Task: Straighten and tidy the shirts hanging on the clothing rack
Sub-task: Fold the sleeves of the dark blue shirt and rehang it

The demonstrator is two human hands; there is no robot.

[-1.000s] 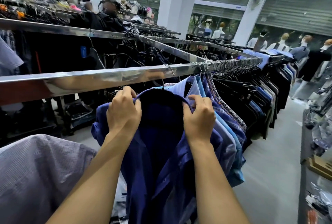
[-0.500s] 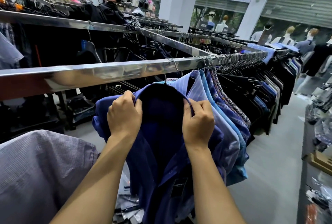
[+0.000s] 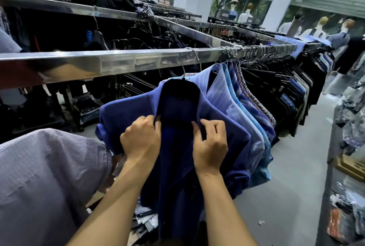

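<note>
The dark blue shirt hangs on a black hanger whose wire hook sits over the steel rail, at the near end of a packed row, with a pale striped shirt touching its right shoulder. Both hands work at the open front just below the collar: the left hand has its fingers curled and pinches the left front edge, and the right hand pinches the right front edge, the 2 edges held close but not yet closed. The step looks like drawing the front together so the shirt sits square. The risk lies in an uneven tug: if 1 hand pulls harder, the hanger could tip and let a shoulder slide off, and the left shoulder already spreads wider and lower than the right. A sharp downward pull might also rock the hook on the rail. Should the shirt slip, it would likely land on the packets lying on the floor beneath, beside the lilac shirt in the near left
</note>
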